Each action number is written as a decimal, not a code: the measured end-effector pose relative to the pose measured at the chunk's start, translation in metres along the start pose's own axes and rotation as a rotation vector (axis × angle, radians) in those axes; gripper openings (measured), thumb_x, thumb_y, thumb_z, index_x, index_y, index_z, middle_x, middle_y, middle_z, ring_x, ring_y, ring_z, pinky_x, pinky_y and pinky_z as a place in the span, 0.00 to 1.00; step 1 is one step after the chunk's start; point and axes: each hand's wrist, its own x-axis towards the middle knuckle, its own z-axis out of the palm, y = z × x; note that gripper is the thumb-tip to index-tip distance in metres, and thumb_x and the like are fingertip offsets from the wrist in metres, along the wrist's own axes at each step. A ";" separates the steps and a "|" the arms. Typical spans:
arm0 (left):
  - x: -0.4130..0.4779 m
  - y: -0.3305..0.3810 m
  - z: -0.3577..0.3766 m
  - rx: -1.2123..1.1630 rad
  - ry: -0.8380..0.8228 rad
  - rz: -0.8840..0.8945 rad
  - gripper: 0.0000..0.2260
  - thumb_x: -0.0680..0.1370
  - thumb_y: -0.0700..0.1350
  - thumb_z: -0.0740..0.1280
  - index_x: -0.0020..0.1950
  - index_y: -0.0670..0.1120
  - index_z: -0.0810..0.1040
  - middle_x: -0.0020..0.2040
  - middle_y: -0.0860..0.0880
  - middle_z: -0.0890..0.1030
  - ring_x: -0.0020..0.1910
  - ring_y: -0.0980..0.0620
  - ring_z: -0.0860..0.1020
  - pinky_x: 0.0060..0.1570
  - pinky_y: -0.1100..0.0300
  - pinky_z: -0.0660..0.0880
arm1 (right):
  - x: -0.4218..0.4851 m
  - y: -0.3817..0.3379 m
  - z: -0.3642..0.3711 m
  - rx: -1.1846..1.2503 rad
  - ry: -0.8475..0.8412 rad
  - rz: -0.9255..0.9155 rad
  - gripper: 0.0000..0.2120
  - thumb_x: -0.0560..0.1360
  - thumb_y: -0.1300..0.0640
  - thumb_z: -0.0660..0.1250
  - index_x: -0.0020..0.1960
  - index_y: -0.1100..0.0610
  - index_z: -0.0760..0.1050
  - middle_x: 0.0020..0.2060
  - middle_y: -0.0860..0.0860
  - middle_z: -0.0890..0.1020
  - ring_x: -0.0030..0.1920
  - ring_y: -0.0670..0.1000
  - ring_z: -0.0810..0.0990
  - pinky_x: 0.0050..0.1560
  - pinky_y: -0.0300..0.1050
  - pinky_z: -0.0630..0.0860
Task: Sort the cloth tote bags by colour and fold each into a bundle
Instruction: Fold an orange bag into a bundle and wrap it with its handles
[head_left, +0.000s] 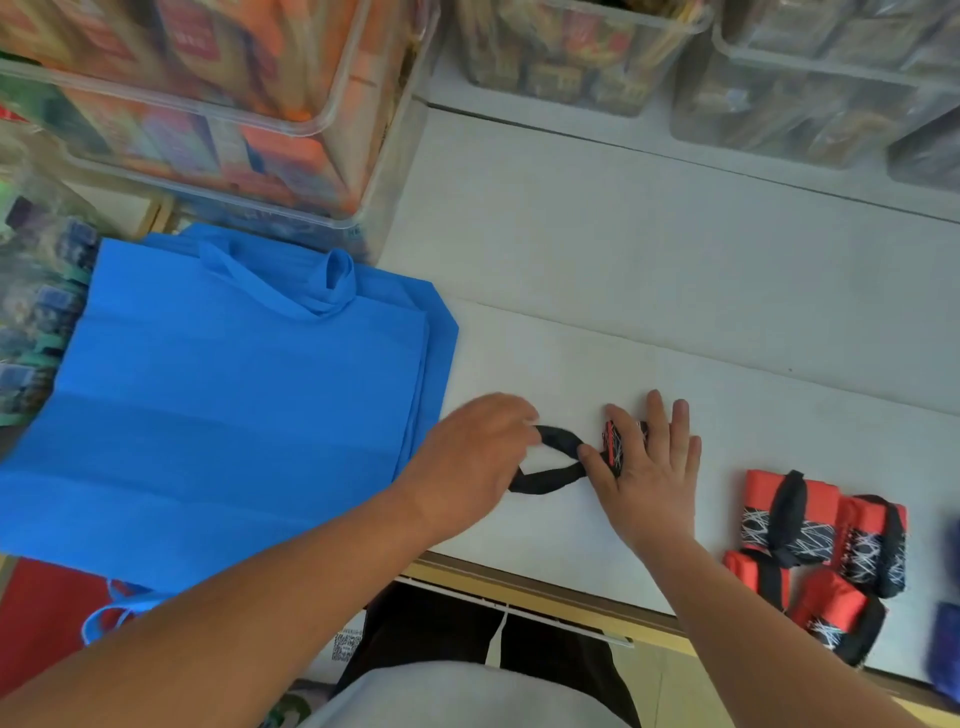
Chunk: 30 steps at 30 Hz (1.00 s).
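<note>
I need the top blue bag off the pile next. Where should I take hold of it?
Probably the handle loop, pinched from above at the far edge. It stands up off the blue bag, while the rest of the cloth lies flat with little raised to grip.

Bare forearms (260, 613), grey top (457, 696), black trousers (431, 623), white drawstring (496, 639).

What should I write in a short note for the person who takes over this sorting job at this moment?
Left hand: grips the black strap of the bag being folded.
Right hand: flat, presses the folded red-black bag onto the white table.
Done: four red-black bundles lie at the right.
Left: wrap the strap round this one; fold the flat blue bags at the left, and the red cloth under them, probably a bag too.
</note>
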 end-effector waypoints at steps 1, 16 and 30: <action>-0.001 -0.002 0.007 0.069 -0.069 0.180 0.07 0.78 0.40 0.72 0.55 0.43 0.82 0.61 0.46 0.81 0.65 0.45 0.77 0.70 0.46 0.72 | 0.001 0.001 0.000 0.002 0.005 -0.007 0.28 0.80 0.32 0.55 0.76 0.41 0.62 0.81 0.50 0.50 0.81 0.53 0.37 0.79 0.62 0.46; 0.006 -0.016 -0.007 0.035 -0.646 0.064 0.12 0.85 0.55 0.59 0.57 0.48 0.74 0.49 0.53 0.78 0.43 0.52 0.75 0.43 0.53 0.75 | 0.004 0.002 -0.011 -0.014 -0.145 -0.010 0.33 0.78 0.28 0.51 0.79 0.39 0.53 0.82 0.49 0.41 0.79 0.52 0.29 0.78 0.60 0.37; 0.023 0.029 0.019 -0.839 -0.092 -1.417 0.09 0.83 0.50 0.64 0.55 0.46 0.78 0.37 0.48 0.86 0.35 0.49 0.85 0.30 0.58 0.79 | 0.000 -0.010 -0.014 -0.001 -0.119 0.054 0.44 0.69 0.20 0.57 0.79 0.38 0.52 0.81 0.47 0.38 0.77 0.51 0.25 0.79 0.61 0.36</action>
